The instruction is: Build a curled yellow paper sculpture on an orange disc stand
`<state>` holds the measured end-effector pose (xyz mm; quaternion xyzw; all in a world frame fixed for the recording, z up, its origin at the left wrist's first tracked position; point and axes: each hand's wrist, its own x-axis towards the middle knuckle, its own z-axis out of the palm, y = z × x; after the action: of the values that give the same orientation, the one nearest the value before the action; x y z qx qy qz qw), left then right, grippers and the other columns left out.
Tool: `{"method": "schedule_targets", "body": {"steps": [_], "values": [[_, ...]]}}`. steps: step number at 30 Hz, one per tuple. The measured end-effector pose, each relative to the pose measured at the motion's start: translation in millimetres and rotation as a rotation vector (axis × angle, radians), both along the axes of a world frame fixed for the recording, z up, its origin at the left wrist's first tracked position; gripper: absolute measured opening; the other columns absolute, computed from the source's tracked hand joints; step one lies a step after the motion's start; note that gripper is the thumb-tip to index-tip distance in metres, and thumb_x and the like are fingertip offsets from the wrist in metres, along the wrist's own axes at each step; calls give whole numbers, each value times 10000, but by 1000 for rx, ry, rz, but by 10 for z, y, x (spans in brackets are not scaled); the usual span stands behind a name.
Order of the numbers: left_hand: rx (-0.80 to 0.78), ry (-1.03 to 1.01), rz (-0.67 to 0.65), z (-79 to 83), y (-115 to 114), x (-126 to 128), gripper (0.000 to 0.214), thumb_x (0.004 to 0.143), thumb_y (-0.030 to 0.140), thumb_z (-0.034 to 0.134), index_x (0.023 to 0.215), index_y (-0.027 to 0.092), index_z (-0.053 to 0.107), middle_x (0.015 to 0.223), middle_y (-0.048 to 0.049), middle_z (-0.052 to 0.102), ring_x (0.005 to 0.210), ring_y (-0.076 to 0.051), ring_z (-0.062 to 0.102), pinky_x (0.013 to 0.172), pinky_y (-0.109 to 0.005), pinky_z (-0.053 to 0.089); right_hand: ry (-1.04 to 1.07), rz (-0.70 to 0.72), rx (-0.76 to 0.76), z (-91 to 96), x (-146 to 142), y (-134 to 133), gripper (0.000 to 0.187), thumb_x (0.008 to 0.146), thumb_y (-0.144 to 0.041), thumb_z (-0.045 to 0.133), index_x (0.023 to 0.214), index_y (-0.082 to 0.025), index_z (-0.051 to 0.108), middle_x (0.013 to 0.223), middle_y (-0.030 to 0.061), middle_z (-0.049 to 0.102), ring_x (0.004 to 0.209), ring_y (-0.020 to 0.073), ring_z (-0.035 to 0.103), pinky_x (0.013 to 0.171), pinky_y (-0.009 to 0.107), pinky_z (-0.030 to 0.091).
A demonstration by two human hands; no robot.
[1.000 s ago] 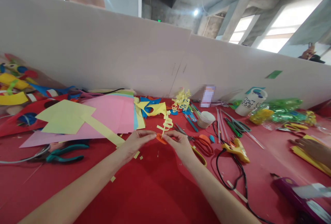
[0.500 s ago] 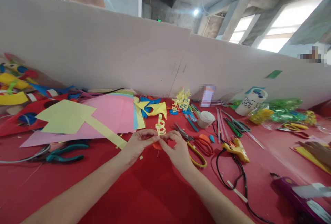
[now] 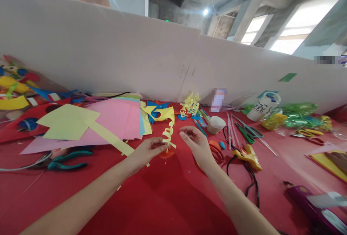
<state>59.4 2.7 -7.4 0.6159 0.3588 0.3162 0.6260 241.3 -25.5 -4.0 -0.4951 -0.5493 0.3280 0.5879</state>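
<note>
My left hand pinches the foot of a small yellow curled-paper piece that stands on an orange paper disc over the red table cover. My right hand hovers just right of it, off the piece, fingers loosely apart and holding nothing. A second yellow curled-paper piece stands farther back near the white partition.
Pink and yellow paper sheets lie at the left, teal pliers in front of them. Orange scissors, a yellow glue gun with black cord, a tape roll and sticks lie at the right. Another person's hand rests at the far right edge.
My right hand has let go of the paper piece and lifted up and to the right. My left hand keeps hold of it; the curls have sprung up taller.
</note>
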Motion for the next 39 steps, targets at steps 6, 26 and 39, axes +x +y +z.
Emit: {"method": "schedule_targets", "body": {"steps": [6, 26, 39], "values": [[120, 55, 16, -30, 7, 14, 122, 719, 309, 632, 754, 192, 645, 736, -24, 629, 730, -177, 569, 694, -281, 431, -169, 25, 29, 56, -32, -45, 285, 729, -385, 643, 948, -209, 592, 885, 43, 585, 799, 169, 540, 731, 296, 442], [436, 300, 174, -24, -32, 3, 86, 746, 291, 570, 772, 223, 617, 839, -26, 657, 840, -218, 595, 798, -327, 415, -189, -38, 75, 12, -82, -44, 130, 785, -288, 557, 863, -184, 558, 816, 40, 567, 733, 157, 519, 689, 293, 434], [423, 358, 152, -9, -40, 13, 152, 773, 299, 508, 857, 202, 591, 917, -46, 653, 893, -208, 596, 818, -336, 438, -114, -14, 55, 48, -88, -50, 174, 769, -335, 590, 867, -190, 586, 824, 34, 588, 730, 153, 534, 681, 285, 437]]}}
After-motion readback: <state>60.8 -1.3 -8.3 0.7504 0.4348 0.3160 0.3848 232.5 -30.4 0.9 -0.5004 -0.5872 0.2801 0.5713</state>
